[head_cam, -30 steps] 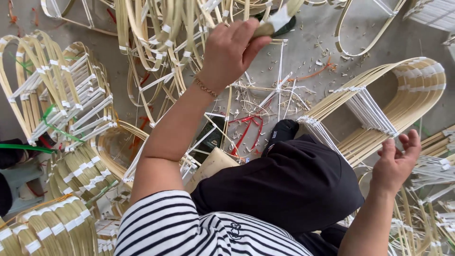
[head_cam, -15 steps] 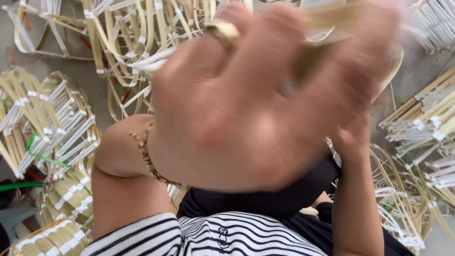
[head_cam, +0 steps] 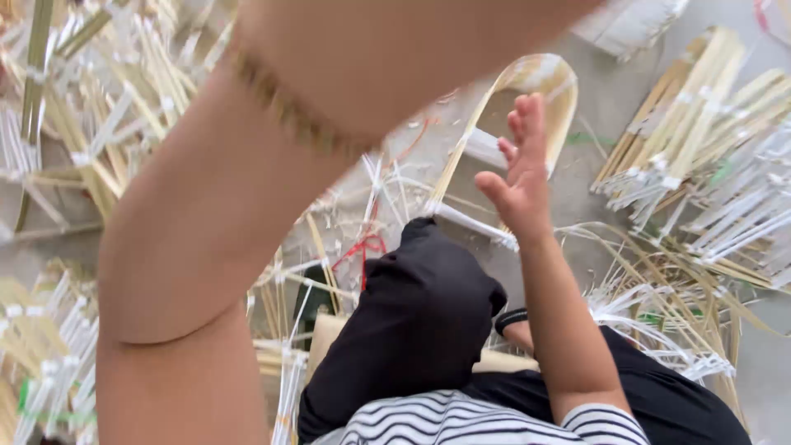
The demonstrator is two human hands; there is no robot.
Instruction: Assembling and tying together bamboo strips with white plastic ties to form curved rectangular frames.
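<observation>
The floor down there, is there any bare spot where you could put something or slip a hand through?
A bare grey patch of floor lies between the bent bamboo loop and the bundles of bamboo strips at right. Another shows at the bottom right corner. Everywhere else is crowded: tied strips at left, loose scraps by the black-clad knee. The right hand is open.

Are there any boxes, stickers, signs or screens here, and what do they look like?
No boxes, stickers, signs or screens can be made out.
Only bundles of pale bamboo strips tied with white bands, lying on the grey floor.
One bent bamboo hoop lies beyond the open right hand.
The left hand is out of view; only its blurred arm shows.
</observation>
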